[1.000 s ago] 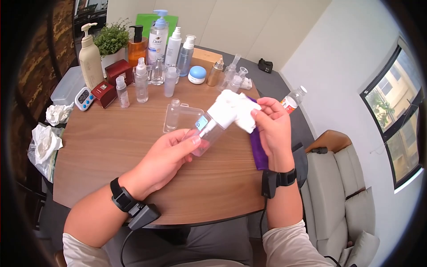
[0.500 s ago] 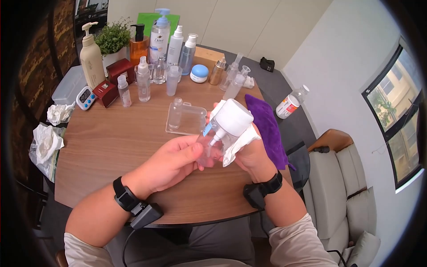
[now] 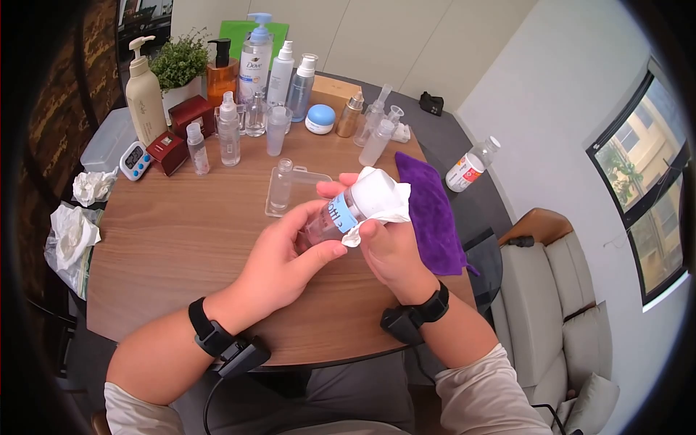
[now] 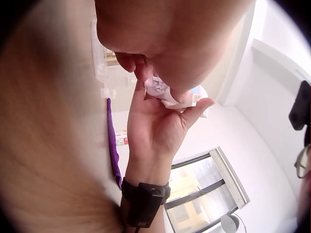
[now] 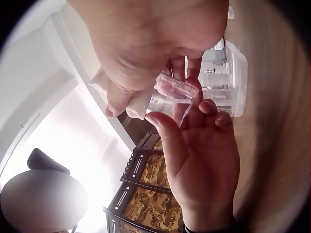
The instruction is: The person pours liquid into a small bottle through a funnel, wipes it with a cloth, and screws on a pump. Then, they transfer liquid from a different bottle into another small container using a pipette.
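Note:
A clear bottle (image 3: pixel 317 230) with a blue label and a white cap (image 3: pixel 371 190) is tilted between both hands over the table. My left hand (image 3: pixel 270 264) grips its lower body, thumb along the near side. White tissue (image 3: pixel 396 212) lies around the cap end, held by my right hand (image 3: pixel 395 259) from beneath and the near side. In the right wrist view the bottle's clear base (image 5: pixel 176 92) shows between the two hands. Below and beyond them, a small clear bottle (image 3: pixel 281 187) stands by a clear plastic tray (image 3: pixel 313 176).
A purple cloth (image 3: pixel 431 210) lies at the table's right, near a bottle with an orange label (image 3: pixel 471 167). Several pump and spray bottles, a blue-lidded jar (image 3: pixel 320 119) and a timer (image 3: pixel 135 161) line the back. Crumpled tissues (image 3: pixel 75 233) sit at the left edge.
My right hand has moved down and left, bringing the tissue from the cap's top to around its side. The bottle has turned, so its blue label now faces up.

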Demonstrator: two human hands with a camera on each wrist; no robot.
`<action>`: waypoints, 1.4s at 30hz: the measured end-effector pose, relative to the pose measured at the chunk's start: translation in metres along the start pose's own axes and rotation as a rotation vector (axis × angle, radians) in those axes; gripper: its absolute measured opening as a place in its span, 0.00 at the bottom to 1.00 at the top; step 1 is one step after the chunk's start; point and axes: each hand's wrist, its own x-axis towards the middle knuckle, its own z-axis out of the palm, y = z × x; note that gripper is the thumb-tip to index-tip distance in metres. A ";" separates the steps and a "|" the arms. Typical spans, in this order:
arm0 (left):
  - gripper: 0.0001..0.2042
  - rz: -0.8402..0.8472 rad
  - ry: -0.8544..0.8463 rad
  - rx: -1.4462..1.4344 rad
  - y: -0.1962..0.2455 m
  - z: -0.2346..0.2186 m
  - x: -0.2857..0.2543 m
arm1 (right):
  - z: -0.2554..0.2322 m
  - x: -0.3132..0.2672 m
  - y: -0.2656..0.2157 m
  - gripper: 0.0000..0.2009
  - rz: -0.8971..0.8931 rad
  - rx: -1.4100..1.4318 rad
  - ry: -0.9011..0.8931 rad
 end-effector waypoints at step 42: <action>0.21 -0.014 0.009 0.041 0.013 0.002 -0.004 | 0.009 0.002 -0.006 0.34 0.111 0.088 -0.067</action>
